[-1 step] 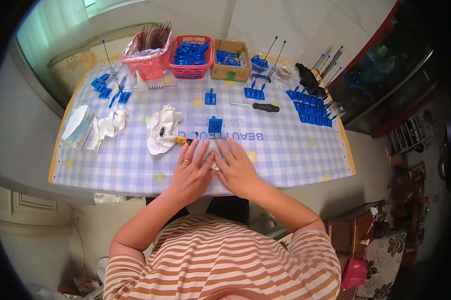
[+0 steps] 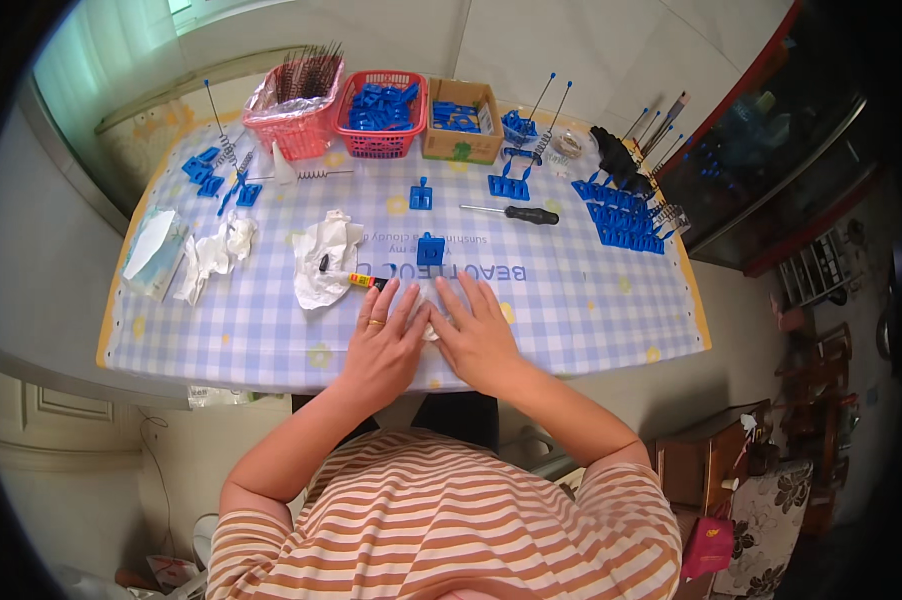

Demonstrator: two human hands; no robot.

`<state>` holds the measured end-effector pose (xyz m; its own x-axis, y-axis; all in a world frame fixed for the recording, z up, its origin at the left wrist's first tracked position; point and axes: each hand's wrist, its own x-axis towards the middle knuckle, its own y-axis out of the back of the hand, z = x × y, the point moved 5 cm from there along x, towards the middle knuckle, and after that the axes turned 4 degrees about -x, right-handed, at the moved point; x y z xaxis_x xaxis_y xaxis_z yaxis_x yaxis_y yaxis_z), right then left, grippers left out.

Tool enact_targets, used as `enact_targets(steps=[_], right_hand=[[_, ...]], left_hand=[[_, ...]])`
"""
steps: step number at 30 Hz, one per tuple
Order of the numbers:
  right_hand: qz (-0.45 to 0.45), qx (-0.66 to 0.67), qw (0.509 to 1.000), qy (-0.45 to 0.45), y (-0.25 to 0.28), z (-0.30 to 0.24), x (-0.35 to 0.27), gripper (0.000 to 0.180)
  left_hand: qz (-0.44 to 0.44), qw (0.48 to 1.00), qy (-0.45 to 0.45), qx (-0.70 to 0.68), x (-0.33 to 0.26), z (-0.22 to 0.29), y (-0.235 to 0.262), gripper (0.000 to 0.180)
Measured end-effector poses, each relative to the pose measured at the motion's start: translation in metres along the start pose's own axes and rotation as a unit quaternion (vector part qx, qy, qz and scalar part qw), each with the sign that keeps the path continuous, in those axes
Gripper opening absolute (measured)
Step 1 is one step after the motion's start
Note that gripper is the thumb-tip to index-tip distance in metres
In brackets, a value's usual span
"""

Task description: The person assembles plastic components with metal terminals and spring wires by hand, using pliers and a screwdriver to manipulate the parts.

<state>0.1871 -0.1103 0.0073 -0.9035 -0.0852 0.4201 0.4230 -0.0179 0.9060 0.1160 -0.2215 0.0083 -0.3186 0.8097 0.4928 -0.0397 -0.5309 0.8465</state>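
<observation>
Both my hands rest on the checked tablecloth near its front edge, thumbs turned toward each other. My left hand [image 2: 383, 335] has its fingers stretched out and wears a ring. My right hand [image 2: 476, 330] lies flat, fingers apart. Between and partly under them is a crumpled white tissue [image 2: 430, 329], mostly covered. Just beyond the left fingertips lies a small yellow-and-black glue tube [image 2: 364, 280], beside a larger crumpled tissue [image 2: 323, 262] with a small black cap on it. A blue plastic piece [image 2: 431, 249] sits ahead of my hands, with a similar blue piece [image 2: 422, 194] behind it.
A black-handled screwdriver [image 2: 531, 215] lies right of centre. Along the back stand a red basket [image 2: 301, 130] of dark springs, another red basket [image 2: 379, 143] of blue parts and a cardboard box [image 2: 461, 147]. Blue assemblies [image 2: 621, 220] crowd the right; a tissue pack [image 2: 156, 250] lies left.
My right hand's fingers have shifted and spread slightly. Everything else looks the same.
</observation>
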Motion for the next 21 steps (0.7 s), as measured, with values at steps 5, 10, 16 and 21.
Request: enact_targets(steps=[5,10,16,21], right_hand=[[0.055,0.004,0.998,0.043,-0.005,0.004,0.001,0.029],[0.108,0.140,0.984,-0.020,0.020,0.018,0.001,0.013],[-0.008,0.483,0.831,-0.276,0.016,0.050,-0.003,0.017],[0.017,0.765,0.543,-0.347,0.008,0.052,-0.014,0.031]], left_hand=[[0.031,0.998,-0.042,0.042,0.000,-0.005,-0.002,0.024],[0.085,0.978,0.059,-0.182,0.014,-0.028,0.021,0.014],[0.041,0.798,0.261,-0.542,0.028,-0.055,0.004,0.017],[0.132,0.709,0.287,-0.630,0.026,-0.041,0.013,0.021]])
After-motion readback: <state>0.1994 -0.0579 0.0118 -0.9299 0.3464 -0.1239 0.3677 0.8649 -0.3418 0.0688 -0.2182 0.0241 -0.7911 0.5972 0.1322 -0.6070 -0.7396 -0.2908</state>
